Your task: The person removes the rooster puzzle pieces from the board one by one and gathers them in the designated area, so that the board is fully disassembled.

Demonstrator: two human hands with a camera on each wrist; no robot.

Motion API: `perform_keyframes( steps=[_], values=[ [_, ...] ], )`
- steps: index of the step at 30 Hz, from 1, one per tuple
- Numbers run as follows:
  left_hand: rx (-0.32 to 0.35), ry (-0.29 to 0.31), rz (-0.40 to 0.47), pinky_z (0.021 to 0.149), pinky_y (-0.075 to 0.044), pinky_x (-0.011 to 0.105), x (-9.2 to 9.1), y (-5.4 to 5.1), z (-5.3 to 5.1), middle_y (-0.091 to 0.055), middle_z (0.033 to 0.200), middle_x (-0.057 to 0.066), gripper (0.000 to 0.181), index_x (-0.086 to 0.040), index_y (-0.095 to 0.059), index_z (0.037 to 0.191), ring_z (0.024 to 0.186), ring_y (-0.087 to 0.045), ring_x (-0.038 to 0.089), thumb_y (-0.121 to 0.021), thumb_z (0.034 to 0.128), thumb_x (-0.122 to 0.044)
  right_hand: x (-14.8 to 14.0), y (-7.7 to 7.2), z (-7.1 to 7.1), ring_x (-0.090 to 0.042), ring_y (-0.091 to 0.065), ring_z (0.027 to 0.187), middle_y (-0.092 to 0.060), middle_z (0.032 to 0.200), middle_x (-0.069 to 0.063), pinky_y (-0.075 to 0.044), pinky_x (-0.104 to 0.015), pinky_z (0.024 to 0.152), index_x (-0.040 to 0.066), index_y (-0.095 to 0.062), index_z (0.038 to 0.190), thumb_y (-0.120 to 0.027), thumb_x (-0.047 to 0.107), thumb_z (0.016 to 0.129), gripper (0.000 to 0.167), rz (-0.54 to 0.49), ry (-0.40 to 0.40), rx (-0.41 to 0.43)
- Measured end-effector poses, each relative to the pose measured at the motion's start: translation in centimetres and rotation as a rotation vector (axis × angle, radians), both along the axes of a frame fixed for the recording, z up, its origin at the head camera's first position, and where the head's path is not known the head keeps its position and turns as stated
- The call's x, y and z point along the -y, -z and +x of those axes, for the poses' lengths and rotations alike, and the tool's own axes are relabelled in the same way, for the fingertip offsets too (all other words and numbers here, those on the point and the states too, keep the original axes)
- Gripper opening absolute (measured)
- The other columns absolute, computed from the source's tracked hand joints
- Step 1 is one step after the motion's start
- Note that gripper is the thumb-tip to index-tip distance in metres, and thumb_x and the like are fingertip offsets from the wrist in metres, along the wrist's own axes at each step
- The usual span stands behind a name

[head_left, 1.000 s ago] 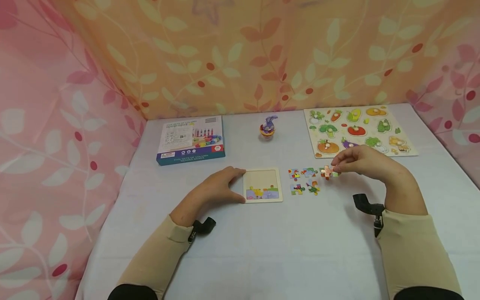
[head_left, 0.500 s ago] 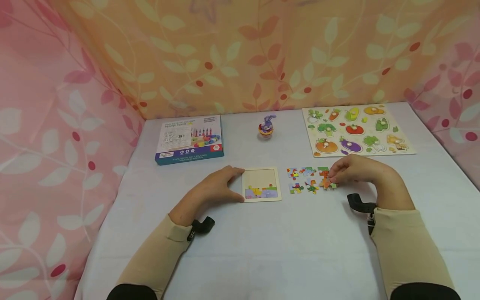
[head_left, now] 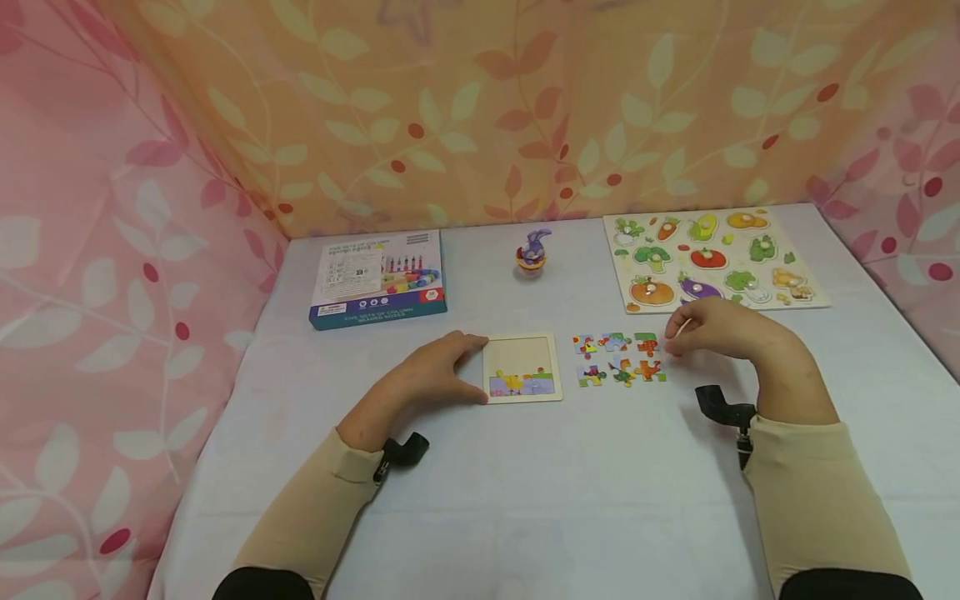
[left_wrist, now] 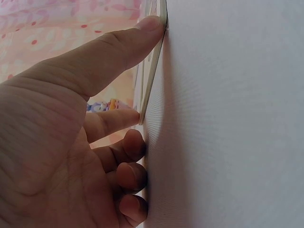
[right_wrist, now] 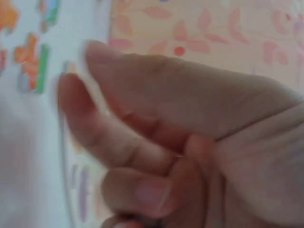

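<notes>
My left hand (head_left: 431, 371) holds the left side of a small wooden puzzle tray (head_left: 523, 352), thumb at the near corner and index finger at the far one. A strip of fitted picture pieces (head_left: 522, 383) fills the tray's lower part; its upper part is bare wood. Several loose jigsaw pieces (head_left: 622, 372) lie in two rows right of the tray. Just beside their right end hovers my right hand (head_left: 731, 329), holding nothing. In the right wrist view a gap shows between its thumb and index finger (right_wrist: 76, 97), and an orange-and-green jigsaw piece (right_wrist: 31, 64) lies apart from them.
A boxed bead set (head_left: 378, 279) lies at the back left. A purple rabbit figure (head_left: 532, 252) stands at the back middle. The vegetable peg puzzle board (head_left: 716, 258) lies at the back right, behind my right hand. Floral cloth (head_left: 480, 117) rises behind the white table.
My right hand brought an orange jigsaw piece toward me, set it down at the lower right of the loose pieces, let go and drew slightly back. The left hand stayed on the tray.
</notes>
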State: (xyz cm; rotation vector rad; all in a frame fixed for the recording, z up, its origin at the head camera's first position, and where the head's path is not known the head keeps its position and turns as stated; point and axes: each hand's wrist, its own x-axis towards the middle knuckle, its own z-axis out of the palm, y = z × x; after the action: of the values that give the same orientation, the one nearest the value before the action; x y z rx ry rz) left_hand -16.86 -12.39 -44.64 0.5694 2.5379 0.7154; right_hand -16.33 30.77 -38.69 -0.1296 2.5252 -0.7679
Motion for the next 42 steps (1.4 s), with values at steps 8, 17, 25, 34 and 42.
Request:
perform_keyframes(
  steps=[8,17,25,34,42],
  values=[
    [0.005,-0.005,0.005,0.092,-0.046,0.038,0.1,0.0,0.0,-0.055,0.113,-0.005,0.092,-0.027,-0.048,0.154,0.106,-0.051,0.018,-0.091,0.0751,-0.048,1.9,-3.1,1.4,-0.026,-0.058,0.091,-0.067,0.095,-0.006,-0.044,-0.037,0.075,0.009,-0.068,0.111,-0.074,0.043,0.095,0.038,-0.073,0.074,-0.266],
    [0.008,-0.006,0.009,0.092,-0.046,0.037,0.0,0.1,0.0,-0.055,0.114,-0.006,0.091,-0.027,-0.048,0.154,0.107,-0.051,0.017,-0.09,0.0759,-0.048,6.2,-5.2,3.6,-0.023,-0.052,0.071,-0.063,0.085,-0.004,-0.04,-0.031,0.059,0.015,-0.073,0.103,-0.077,0.037,0.094,0.024,-0.235,0.151,-0.512],
    [0.013,-0.007,0.008,0.092,-0.046,0.037,0.0,-0.3,0.1,-0.055,0.114,-0.005,0.092,-0.026,-0.048,0.154,0.107,-0.051,0.018,-0.091,0.0756,-0.047,10.6,-5.2,4.7,-0.021,-0.046,0.06,-0.06,0.082,-0.002,-0.037,-0.03,0.052,0.014,-0.073,0.105,-0.077,0.024,0.094,0.015,-0.388,-0.008,-0.559],
    [0.008,-0.009,0.007,0.089,-0.045,0.038,0.0,-0.2,0.0,-0.056,0.111,-0.004,0.092,-0.026,-0.049,0.153,0.104,-0.051,0.019,-0.091,0.0748,-0.048,15.5,-2.8,4.8,-0.018,-0.051,0.073,-0.061,0.092,0.004,-0.041,-0.029,0.059,0.015,-0.074,0.116,-0.079,0.021,0.092,0.025,-0.396,-0.186,-0.455],
    [-0.014,0.009,0.002,0.087,-0.045,0.038,0.0,-0.1,-0.2,-0.056,0.11,-0.003,0.092,-0.023,-0.049,0.153,0.102,-0.051,0.019,-0.091,0.0751,-0.048,17.8,0.8,3.9,-0.016,-0.054,0.073,-0.063,0.097,0.004,-0.047,-0.031,0.065,0.009,-0.072,0.123,-0.078,0.02,0.092,0.034,-0.346,-0.326,-0.36]
  ],
)
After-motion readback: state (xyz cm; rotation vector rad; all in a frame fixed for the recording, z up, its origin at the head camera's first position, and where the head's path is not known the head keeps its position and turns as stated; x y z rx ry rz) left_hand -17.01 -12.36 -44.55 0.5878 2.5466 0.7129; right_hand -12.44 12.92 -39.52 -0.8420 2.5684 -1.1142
